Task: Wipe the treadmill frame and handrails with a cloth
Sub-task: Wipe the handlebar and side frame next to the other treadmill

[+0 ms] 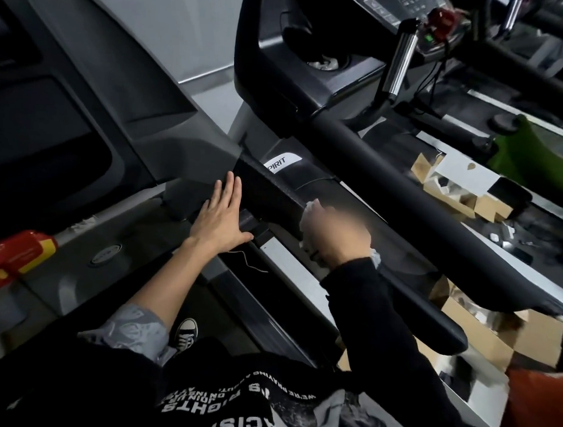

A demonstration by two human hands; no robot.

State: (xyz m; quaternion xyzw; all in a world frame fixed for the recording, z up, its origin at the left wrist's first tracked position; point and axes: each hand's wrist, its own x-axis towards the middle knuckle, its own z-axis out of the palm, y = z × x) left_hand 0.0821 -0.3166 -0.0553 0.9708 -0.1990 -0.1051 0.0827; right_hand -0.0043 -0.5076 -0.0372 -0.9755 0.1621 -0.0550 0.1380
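My right grip [335, 236] is blurred, but it looks closed around the crumpled white cloth [310, 208], which it presses against the dark sloping frame beam of the treadmill [268, 187]. The cloth shows past my fingertips and again by my wrist. My left grip [221, 216] lies spread flat, fingers straight and together, on the left edge of the same beam and holds nothing.

The beam's long axis runs from the white logo label [280, 162] at the far left down toward the near right. The bare stretch between my two grips lies far-left of the cloth, so I judge the next stroke goes along that axis toward the label. The long black padded handrail [402, 185] runs parallel just right of the cloth, nearer my right grip than my left.
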